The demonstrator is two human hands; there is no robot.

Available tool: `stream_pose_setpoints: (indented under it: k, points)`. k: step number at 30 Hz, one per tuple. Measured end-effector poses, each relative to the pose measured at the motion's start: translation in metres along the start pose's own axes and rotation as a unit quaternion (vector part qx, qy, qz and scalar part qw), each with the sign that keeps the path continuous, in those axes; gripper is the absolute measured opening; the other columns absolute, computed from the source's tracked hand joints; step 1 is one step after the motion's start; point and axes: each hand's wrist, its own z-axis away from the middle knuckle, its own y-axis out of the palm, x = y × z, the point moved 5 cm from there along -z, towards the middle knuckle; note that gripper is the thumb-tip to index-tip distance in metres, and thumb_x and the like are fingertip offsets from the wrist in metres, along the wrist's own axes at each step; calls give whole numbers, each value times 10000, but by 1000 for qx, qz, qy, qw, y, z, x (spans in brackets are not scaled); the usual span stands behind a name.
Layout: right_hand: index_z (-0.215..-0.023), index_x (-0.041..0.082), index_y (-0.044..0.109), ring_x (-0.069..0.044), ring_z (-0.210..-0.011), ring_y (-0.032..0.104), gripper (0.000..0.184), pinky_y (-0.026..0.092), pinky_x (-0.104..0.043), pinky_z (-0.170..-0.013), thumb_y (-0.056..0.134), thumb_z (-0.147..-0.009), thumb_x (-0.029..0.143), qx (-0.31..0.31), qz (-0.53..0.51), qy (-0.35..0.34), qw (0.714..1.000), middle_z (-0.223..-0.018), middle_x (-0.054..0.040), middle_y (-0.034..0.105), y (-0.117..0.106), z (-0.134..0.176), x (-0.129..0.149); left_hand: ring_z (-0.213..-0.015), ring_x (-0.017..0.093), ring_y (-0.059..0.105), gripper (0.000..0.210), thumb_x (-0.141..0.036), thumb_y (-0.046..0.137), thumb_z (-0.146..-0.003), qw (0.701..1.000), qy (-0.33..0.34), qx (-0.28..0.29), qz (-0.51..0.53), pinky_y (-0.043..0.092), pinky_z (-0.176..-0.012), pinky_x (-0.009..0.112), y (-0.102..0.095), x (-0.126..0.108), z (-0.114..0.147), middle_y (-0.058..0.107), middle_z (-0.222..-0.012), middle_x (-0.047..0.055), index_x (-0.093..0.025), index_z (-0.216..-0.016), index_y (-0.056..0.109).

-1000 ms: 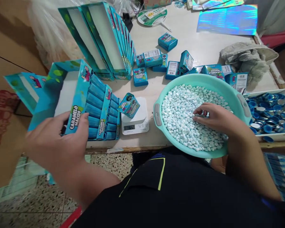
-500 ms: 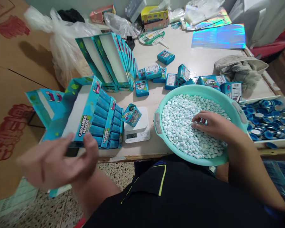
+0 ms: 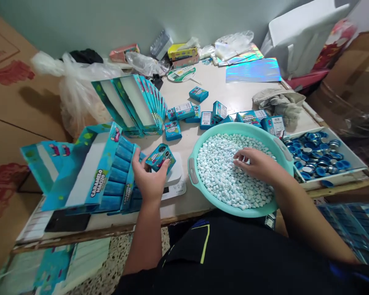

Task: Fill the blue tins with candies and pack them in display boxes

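Observation:
My left hand [image 3: 150, 174] is closed around a small blue candy box [image 3: 160, 157], thumb on its right side and fingers on its left. Under the box, partly hidden, is a white kitchen scale [image 3: 178, 182]. My right hand [image 3: 256, 164] rests over the small white candies [image 3: 227, 180] in a turquoise tub [image 3: 213, 201]; its fingers are curled together, and what they hold, if anything, is hidden. Just left of my left hand stands an open display carton [image 3: 94, 172] with rows of blue boxes inside.
Folded display cartons [image 3: 135, 104] stand behind. Several candy boxes [image 3: 173, 130] lie behind the tub. At the right is a white tray [image 3: 350, 174] of blue caps, with grey gloves [image 3: 283, 106] behind it. A dark phone [image 3: 67, 221] lies near the front left edge.
My left hand has moved right from in front of the display carton and taken hold of the candy box on the scale. My right hand stays in the tub. The view has shifted.

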Motion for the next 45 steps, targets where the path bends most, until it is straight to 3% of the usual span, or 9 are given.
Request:
stream_pose_setpoints:
  k: [4,7,11,15,20,25,27,37,45]
  points:
    - [-1101,211,699,-272,-1038,657,290,512,-416,-905,598,-982,456,-86,-290,58,951,-1167,-112,697,-1,-7,21,-1121,274,715,629,-214,794,-845,957,290,21,-2,587,-979,443,13,-74,-5,751,-1254,104,-230,-1444,603]
    - [-1103,188,664,-222,-961,689,308,565,-391,-908,514,-1055,453,-52,-607,137,781,-1142,-110,693,14,-16,49,-1090,249,695,493,-82,666,-895,861,499,92,-46,534,-978,416,43,-117,6,784,-1227,59,-244,-1360,695]
    - [-933,172,604,-131,-637,577,337,554,-254,-663,395,-1128,350,-26,-749,216,625,-763,-9,578,27,-24,74,-1100,247,674,492,18,544,-918,809,568,139,-58,485,-950,403,75,-134,12,777,-1261,46,-200,-1322,722]
    - [-900,161,584,-137,-649,605,345,549,-233,-628,364,-1134,288,-40,-763,259,592,-772,-30,604,30,-24,69,-1117,253,672,493,27,535,-925,781,597,178,-39,481,-947,405,88,-133,10,774,-1270,31,-210,-1308,735]
    - [-950,168,603,-155,-726,666,307,612,-318,-864,363,-1114,266,-57,-725,220,650,-829,-41,670,25,-25,60,-1162,263,676,553,0,559,-918,796,573,192,-25,504,-996,420,90,-127,4,757,-1308,22,-277,-1375,702]
    - [-1256,191,665,-273,-1362,589,305,390,-495,-1246,499,-1055,350,-104,-354,33,929,-1437,-133,645,9,-20,56,-1170,268,696,509,-58,618,-874,878,454,151,-17,549,-1053,417,83,-109,-6,759,-1266,75,-231,-1345,709]
    - [-1335,189,670,-335,-1536,397,371,216,-593,-1310,529,-1050,381,-119,-116,-17,986,-1594,-145,517,9,-15,58,-1157,271,708,440,-147,707,-878,913,387,133,-8,562,-1051,416,75,-98,-12,761,-1237,88,-211,-1314,712]
    - [-1393,175,672,-397,-1585,297,381,266,-666,-1265,508,-1089,336,-24,161,-61,985,-1653,-162,439,25,-4,64,-1046,325,747,612,-417,883,-688,996,-14,21,86,644,-935,500,16,-4,-25,745,-1116,138,-149,-1190,658]
    - [-1397,191,663,-401,-1540,379,372,352,-634,-1221,539,-1076,332,6,163,-106,981,-1603,-166,502,32,3,60,-1232,311,683,661,-340,832,-732,993,-44,91,59,554,-1106,480,5,43,-11,683,-1315,178,-167,-1319,582]
